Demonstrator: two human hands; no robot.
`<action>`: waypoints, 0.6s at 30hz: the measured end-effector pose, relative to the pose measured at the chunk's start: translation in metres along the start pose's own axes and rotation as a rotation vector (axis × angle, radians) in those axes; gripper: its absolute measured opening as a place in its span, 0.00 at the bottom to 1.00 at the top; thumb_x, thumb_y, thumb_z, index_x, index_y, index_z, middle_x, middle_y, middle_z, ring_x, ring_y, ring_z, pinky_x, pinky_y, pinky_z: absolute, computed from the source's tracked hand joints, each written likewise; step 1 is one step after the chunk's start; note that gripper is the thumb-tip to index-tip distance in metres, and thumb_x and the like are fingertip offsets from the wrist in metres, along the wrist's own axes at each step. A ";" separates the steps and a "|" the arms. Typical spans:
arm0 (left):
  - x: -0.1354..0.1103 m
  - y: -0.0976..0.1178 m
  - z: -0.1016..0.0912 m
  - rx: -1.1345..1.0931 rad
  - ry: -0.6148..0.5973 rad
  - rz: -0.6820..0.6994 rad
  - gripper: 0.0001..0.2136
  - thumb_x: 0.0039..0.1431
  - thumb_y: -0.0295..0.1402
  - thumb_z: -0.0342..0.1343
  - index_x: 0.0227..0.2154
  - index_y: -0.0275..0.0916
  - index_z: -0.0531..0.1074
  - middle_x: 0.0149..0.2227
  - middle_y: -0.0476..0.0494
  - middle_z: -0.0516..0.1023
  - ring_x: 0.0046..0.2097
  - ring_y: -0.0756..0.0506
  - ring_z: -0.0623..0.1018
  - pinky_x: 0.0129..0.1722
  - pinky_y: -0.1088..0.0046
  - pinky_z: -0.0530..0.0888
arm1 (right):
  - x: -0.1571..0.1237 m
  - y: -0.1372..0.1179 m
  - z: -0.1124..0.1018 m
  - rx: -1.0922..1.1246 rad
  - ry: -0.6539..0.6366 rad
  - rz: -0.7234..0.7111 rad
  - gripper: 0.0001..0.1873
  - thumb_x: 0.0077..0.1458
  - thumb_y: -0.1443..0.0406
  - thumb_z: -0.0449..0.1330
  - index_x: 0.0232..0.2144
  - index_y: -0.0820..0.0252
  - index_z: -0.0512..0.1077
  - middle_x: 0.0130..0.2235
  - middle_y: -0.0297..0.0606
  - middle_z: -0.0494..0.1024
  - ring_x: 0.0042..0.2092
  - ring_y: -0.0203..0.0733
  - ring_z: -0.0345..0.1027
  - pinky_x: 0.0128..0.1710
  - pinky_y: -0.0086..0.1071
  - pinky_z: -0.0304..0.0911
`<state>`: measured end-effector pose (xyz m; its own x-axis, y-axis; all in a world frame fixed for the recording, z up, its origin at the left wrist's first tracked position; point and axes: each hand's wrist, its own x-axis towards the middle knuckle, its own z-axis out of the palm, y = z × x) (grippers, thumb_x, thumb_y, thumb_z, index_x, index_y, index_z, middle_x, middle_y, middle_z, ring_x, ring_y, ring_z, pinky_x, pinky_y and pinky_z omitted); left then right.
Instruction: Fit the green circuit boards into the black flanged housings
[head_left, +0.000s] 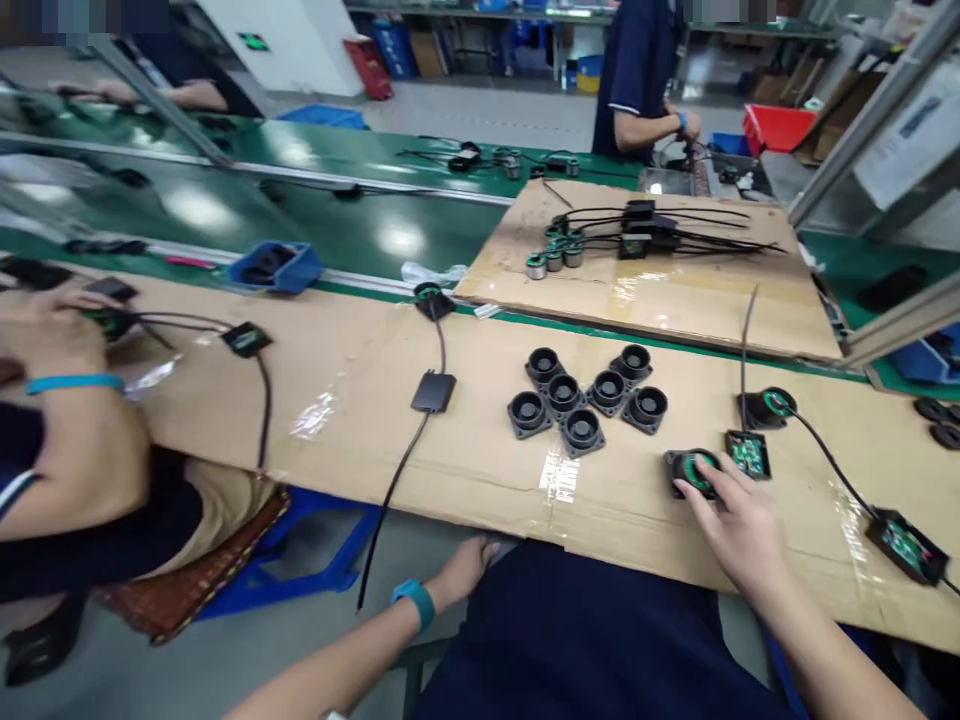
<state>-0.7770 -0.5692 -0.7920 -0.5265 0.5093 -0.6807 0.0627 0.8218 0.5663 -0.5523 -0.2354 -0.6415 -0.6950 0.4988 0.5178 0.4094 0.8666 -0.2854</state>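
Observation:
My right hand [739, 510] is closed on a black square-based fan housing [679, 468] that rests on the cardboard, thumb at its side and fingers on the green circuit ring inside. Just beyond the fingers lies an open black box with a green circuit board [748, 455]. Behind it, another fan housing with a green ring [772, 402] has a cable running to a second open box [907, 545]. Several fan housings [564, 395] sit grouped left of my right hand. Below the table's front edge, by my lap, is my left hand [469, 568]; its fingers are mostly hidden.
Cardboard [480, 470] covers the bench. A black box [433, 391] trails a cable over the front edge. Further back, a raised cardboard sheet [720, 310] carries cabled parts. At left, a co-worker's hand [56, 330] handles a part near a blue bin [274, 268]. Another person [637, 90] stands behind.

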 end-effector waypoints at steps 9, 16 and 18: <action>-0.074 0.062 -0.080 0.152 -0.459 0.427 0.14 0.59 0.43 0.55 0.23 0.41 0.66 0.21 0.50 0.68 0.24 0.47 0.66 0.29 0.69 0.68 | 0.034 -0.029 -0.015 -0.079 -0.110 -0.119 0.27 0.64 0.46 0.55 0.42 0.62 0.81 0.44 0.51 0.83 0.44 0.56 0.81 0.41 0.46 0.80; -0.088 0.185 -0.090 -0.685 -0.144 0.946 0.50 0.33 0.51 0.76 0.61 0.42 0.63 0.61 0.32 0.67 0.63 0.33 0.68 0.65 0.51 0.62 | 0.163 -0.206 -0.080 0.338 -0.058 -0.324 0.18 0.57 0.51 0.65 0.47 0.51 0.79 0.43 0.41 0.84 0.42 0.50 0.80 0.39 0.39 0.77; -0.084 0.195 -0.082 -0.841 -0.142 1.014 0.52 0.29 0.49 0.78 0.60 0.41 0.64 0.61 0.29 0.67 0.62 0.30 0.69 0.64 0.49 0.64 | 0.211 -0.266 -0.058 0.400 -0.120 -0.374 0.15 0.57 0.53 0.66 0.43 0.53 0.80 0.39 0.40 0.84 0.39 0.47 0.79 0.39 0.37 0.75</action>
<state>-0.7900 -0.4731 -0.5859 -0.4619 0.8644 0.1988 -0.1949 -0.3176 0.9280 -0.7736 -0.3614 -0.4094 -0.8219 0.1343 0.5536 -0.1176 0.9108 -0.3957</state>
